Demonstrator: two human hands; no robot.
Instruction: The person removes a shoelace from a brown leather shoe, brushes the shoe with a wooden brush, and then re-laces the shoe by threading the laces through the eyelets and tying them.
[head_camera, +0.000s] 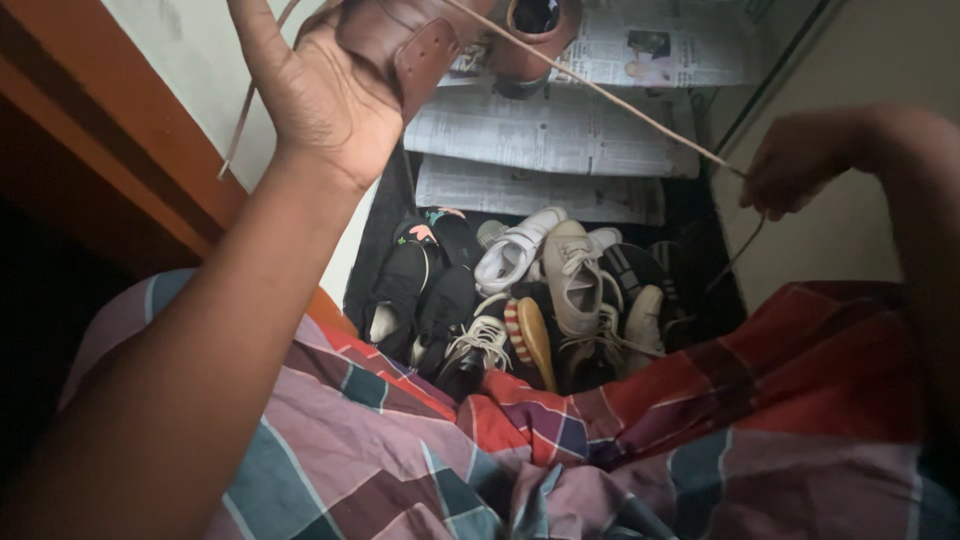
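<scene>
I see my left hand (320, 100) up high, its fingers wrapped around a brown leather shoe (400, 35). My right hand (795, 165) is out to the side, fingers pinching the shoe's long thin lace (610, 95), pulled tight between both hands. Below, a pile of shoes (540, 300) lies on a dark floor. Newspaper sheets (550, 135) cover the shelves behind. A checked cloth (600, 450) covers my lap.

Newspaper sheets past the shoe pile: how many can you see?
3: the near newspaper sheet just beyond the shoe pile, the middle sheet above it, and the far sheet under the brown boot. More may lie hidden beneath.
</scene>
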